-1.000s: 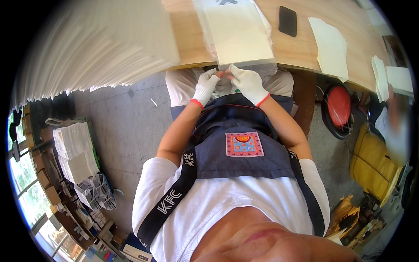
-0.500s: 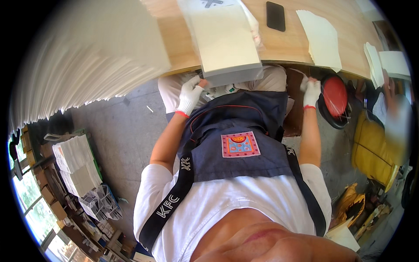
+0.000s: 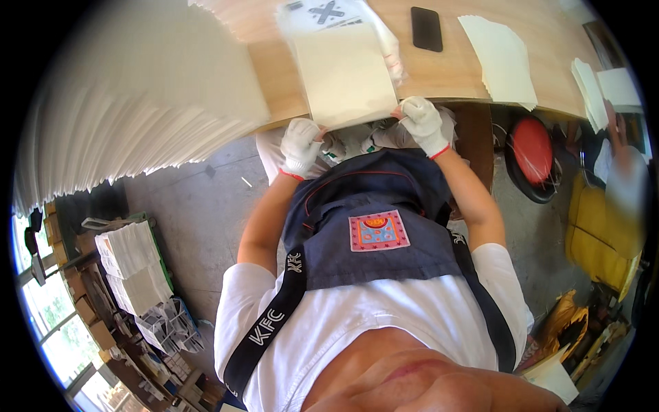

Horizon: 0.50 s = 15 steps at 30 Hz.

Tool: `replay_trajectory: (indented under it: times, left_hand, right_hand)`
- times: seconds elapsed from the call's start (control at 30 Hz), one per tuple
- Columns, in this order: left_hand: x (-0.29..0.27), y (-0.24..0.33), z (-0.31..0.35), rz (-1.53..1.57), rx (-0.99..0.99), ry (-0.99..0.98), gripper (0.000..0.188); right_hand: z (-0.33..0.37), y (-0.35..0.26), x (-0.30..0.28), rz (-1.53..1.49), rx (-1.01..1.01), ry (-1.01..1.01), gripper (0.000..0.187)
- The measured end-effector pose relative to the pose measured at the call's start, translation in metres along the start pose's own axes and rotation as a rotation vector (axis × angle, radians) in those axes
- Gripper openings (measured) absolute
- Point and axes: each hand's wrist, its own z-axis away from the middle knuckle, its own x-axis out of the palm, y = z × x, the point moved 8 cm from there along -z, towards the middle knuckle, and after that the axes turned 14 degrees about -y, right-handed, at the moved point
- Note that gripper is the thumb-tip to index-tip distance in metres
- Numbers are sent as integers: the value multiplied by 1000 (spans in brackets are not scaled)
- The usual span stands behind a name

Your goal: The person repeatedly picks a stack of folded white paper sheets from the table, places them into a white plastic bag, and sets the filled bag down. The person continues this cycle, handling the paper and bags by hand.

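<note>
A stack of cream paper sheets (image 3: 347, 75) lies in a clear plastic bag (image 3: 292, 15) at the near edge of the table, its far end bearing a dark cross-shaped print. My left hand (image 3: 301, 146), in a white knitted glove with a red cuff, is closed at the bag's near left corner. My right hand (image 3: 422, 123), gloved the same way, is closed at the near right corner. On both gloves, bare fingertips show against the bag's edge. The exact hold of the fingers is partly hidden.
A tall pile of white sheets (image 3: 130, 137) fills the left side. On the table (image 3: 278, 75) lie a black phone (image 3: 427, 29) and fanned cream sheets (image 3: 500, 62). Right of my legs is a red round seat (image 3: 532, 147), with a yellow padded chair (image 3: 600, 230) beyond.
My right hand has come in from the right to the bag's near right corner. The clear flap that hung past the table edge no longer hangs there. The left hand stays near its corner.
</note>
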Motion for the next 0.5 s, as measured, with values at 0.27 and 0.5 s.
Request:
replay_trajectory:
  times: [0.27,0.5]
  left_hand:
    - [75,-53,63,1378,-925,410,13]
    - [-95,23,-42,842,-470,42,20]
  right_hand:
    - [51,46,66,-1186,925,249,20]
    - [15,0,58,-1613,622,-40,18]
